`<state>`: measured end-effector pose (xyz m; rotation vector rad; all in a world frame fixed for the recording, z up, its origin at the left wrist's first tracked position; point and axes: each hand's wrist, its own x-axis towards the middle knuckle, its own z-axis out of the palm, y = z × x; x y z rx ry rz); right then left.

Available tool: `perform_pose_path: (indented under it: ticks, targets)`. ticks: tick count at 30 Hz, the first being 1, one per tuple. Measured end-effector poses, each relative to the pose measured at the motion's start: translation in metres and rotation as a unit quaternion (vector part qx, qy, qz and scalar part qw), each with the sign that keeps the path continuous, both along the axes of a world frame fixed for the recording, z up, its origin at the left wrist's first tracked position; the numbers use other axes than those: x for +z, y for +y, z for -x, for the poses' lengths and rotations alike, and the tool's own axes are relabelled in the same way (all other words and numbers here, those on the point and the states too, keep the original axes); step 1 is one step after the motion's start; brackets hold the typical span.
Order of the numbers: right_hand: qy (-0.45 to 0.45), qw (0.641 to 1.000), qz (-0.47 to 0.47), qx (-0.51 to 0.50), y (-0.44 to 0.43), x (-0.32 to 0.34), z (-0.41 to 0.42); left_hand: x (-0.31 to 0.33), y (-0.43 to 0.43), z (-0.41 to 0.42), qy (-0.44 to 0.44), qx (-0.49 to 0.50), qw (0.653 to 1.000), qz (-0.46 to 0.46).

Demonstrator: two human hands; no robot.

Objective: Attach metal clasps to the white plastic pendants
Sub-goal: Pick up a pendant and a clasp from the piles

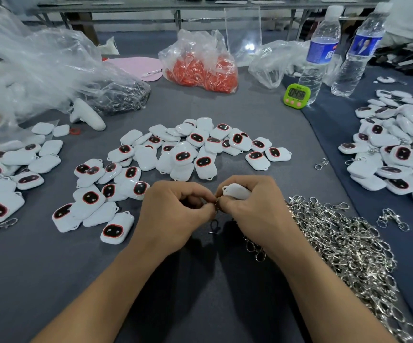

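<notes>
Centrally, over the desk (52,280), the right grip (247,201) is clenching a white pendant (236,190), long axis running right w/ its loop end facing left. The left grip (175,209) is pinching a clasp (217,202) ring touching that loop, prob. feeding in from the left.

The left hand (175,214) and right hand (252,209) met above the grey tabletop (52,280). The right hand's curled fingers (245,186) gripped a white pendant (236,190), while the left hand pinched a metal clasp (217,203) against the pendant's end. A heap of silver clasps (349,243) lay just right of the hands. Loose pendants (188,149) spread ahead, with a green timer (297,96) and two water bottles (319,53) beyond.
</notes>
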<state>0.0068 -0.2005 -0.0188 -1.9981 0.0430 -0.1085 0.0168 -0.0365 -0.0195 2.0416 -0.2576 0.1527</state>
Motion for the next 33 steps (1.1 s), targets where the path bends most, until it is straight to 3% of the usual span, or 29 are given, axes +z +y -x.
perform_pose_path:
  ticks: [7, 15, 21, 24, 27, 30, 33]
  targets:
    - [0.013, 0.999, 0.005, 0.032, -0.001, 0.001, 0.000, 0.002, 0.003, -0.001, -0.002, -0.029, 0.999, -0.013]
    - [0.004, 0.996, -0.015, 0.082, -0.004, 0.003, 0.001, 0.001, 0.004, -0.007, 0.093, -0.045, 0.992, 0.067]
    - [-0.015, 0.999, -0.011, 0.028, 0.000, 0.000, 0.000, 0.002, -0.002, -0.005, 0.095, 0.001, 0.990, 0.108]
    - [0.005, 1.000, -0.009, -0.013, -0.002, -0.003, -0.002, 0.001, 0.004, -0.004, -0.064, 0.109, 0.992, -0.015]
    - [0.021, 1.000, -0.016, -0.006, -0.004, -0.004, -0.003, -0.001, 0.010, -0.001, -0.187, 0.082, 0.953, -0.225]
    - [0.015, 1.000, 0.021, 0.002, -0.004, -0.006, -0.006, -0.004, 0.005, -0.004, -0.138, 0.049, 0.934, -0.327]
    - [0.010, 0.999, 0.051, 0.009, -0.006, -0.007, -0.006, -0.006, 0.006, -0.010, -0.085, 0.000, 0.955, -0.284]
